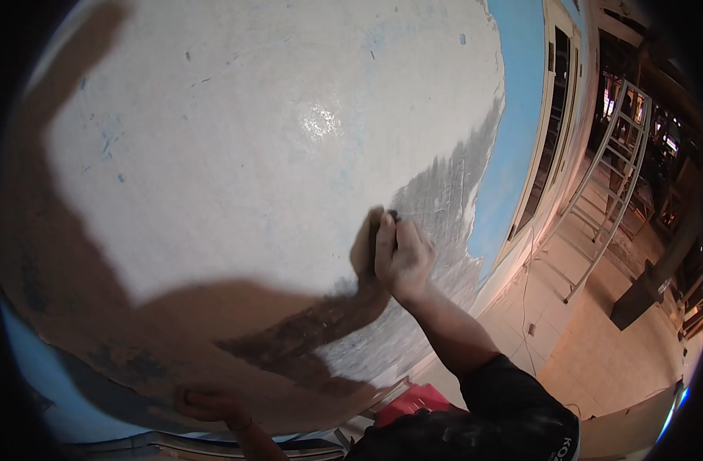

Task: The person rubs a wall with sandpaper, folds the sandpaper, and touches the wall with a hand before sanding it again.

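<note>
My right hand (404, 257) is closed in a fist against a large whitish wall surface (259, 154). A small dark object (393, 215) shows at the top of its fingers, most of it hidden in the grip; I cannot tell its kind. Beside and below the fist, a grey streaked patch (444, 184) spreads over the wall. Low on the left, in shadow, my left hand (208, 404) is near the wall with loosely curled fingers and a dark gap between them. Nothing shows in it.
Light blue paint (517, 92) borders the whitish area on the right, beside a window frame (555, 115). A metal ladder (616, 169) stands on the tiled floor (567, 338) at right. A red item (413, 401) lies low, near my body. Shadows of my arms cross the wall.
</note>
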